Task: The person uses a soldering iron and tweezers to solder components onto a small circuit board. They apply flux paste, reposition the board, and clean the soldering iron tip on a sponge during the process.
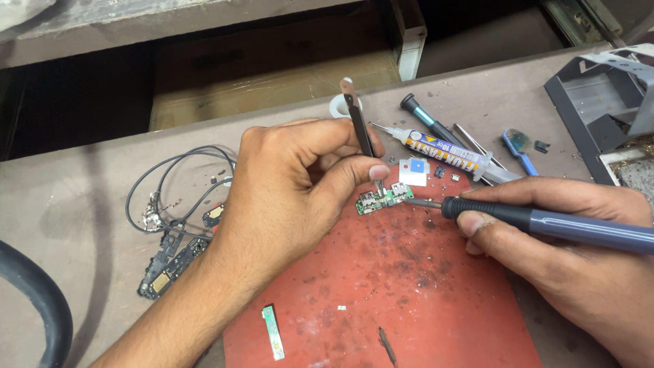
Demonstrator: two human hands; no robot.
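on red mat (409,300), green circuit board (383,200)

Single view only, head-worn camera, so no second view to overlap with. Looks down and forward from above the person's own arms, steep angle, close range. Left hand (293,184) enters from bottom left, right hand (565,238) from the right edge, both cropped at the forearm. Red mat (409,300) fills lower centre, small green circuit board (383,199) near frame middle. Grey surface (82,204) runs slightly tilted; its far edge and a dark recess take the top.
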